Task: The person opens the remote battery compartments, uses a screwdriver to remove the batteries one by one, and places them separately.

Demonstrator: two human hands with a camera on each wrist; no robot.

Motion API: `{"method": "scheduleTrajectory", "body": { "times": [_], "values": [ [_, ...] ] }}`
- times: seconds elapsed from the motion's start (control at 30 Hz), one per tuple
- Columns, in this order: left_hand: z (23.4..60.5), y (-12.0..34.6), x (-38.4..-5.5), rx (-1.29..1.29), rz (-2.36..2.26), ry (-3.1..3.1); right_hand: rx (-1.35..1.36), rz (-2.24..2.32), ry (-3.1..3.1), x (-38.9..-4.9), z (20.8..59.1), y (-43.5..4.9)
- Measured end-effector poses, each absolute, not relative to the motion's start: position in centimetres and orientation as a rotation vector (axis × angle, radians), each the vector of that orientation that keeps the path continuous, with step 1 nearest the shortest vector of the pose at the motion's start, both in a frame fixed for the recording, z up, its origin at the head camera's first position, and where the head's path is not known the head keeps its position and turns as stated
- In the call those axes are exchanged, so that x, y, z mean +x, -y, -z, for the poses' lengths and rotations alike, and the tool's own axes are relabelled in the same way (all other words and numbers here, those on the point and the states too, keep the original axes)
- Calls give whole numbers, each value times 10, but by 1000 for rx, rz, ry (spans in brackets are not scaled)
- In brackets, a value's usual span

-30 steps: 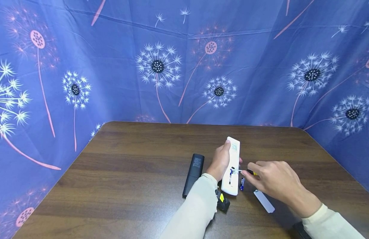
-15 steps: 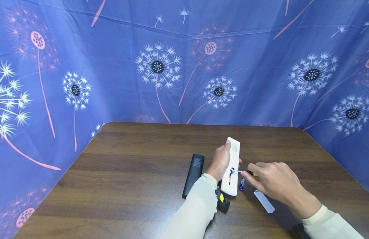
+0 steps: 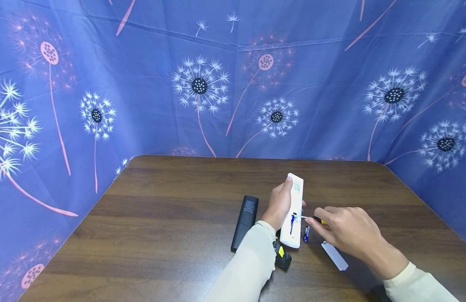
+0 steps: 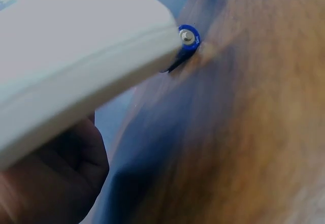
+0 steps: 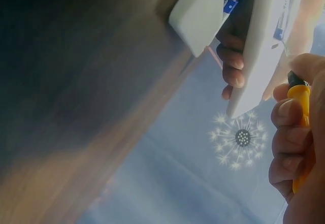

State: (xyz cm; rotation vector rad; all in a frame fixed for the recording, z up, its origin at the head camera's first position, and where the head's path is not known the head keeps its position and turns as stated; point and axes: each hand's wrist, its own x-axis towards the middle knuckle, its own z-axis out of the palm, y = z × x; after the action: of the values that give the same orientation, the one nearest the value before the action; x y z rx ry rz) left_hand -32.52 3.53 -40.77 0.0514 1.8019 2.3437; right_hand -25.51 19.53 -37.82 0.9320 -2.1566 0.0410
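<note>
So there are two hands in play here, and two remotes, one white and one black. The white remote is up in the left hand, back side facing up. That grip is closed around it, thumb along the near edge, fingertips poking out on the far side. It's over the right half of the table, with its battery slot uncovered and one blue battery visible inside.

The right hand has its grip wrapped around one screwdriver, yellow and black handle, thin metal shaft reaching into the slot near the battery's end. Can't tell if the tip actually touches the battery.

Blue battery number two, the loose battery, sits just right of the white remote's lower end, so that's two visible in total. One white battery cover lies a bit further right, below the right hand. The one black remote lies left of the left hand, back up. Behind it all hangs a blue dandelion-print cloth.
</note>
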Motion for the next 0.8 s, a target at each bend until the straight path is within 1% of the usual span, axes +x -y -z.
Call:
{"method": "scheduleTrajectory", "body": {
  "times": [0.8],
  "values": [
    [409, -36, -326, 29, -2350, -1819, 894, -59, 2154, -249, 379, -199]
  ]
}}
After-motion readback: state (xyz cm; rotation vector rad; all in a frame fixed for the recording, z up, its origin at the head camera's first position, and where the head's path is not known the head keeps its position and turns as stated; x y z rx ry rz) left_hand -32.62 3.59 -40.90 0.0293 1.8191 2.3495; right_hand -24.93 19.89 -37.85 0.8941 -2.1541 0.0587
